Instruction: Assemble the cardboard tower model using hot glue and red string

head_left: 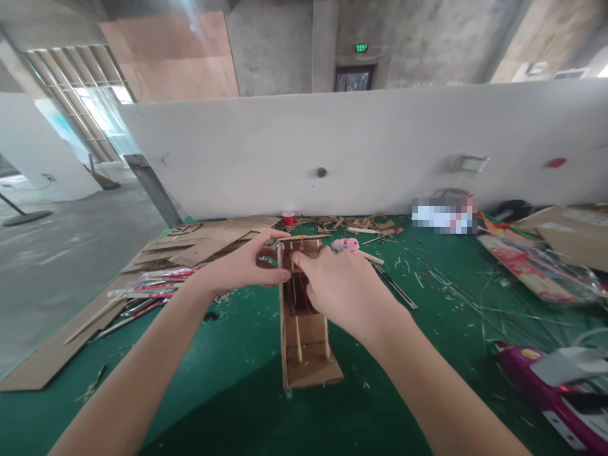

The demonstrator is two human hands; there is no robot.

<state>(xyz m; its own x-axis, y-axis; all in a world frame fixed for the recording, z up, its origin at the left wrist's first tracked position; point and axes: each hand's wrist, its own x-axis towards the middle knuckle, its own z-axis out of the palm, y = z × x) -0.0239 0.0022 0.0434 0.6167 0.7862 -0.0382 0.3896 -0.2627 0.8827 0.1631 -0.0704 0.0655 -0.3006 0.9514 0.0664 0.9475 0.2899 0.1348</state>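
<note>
An open, narrow cardboard structure (312, 342) with thin wooden sticks fixed inside stands on the green tabletop in front of me. My left hand (249, 261) is at its upper left side, fingers on the top edge and thumb against the wall, steadying it. My right hand (339, 278) reaches into the upper part from the right, its fingers curled and fingertips partly hidden. A thin red thread (300, 259) hangs from the top edge down the inside, close to the right fingers. Behind the right hand lies a small pink object (346, 244).
Flat cardboard sheets (209, 237) and plastic-wrapped sticks (161, 283) lie at left. A red cup (288, 218) and cardboard scraps (375, 223) line the back, before a white partition (247, 158). A black-and-silver cutter (396, 288) and a purple power strip (536, 380) are at right.
</note>
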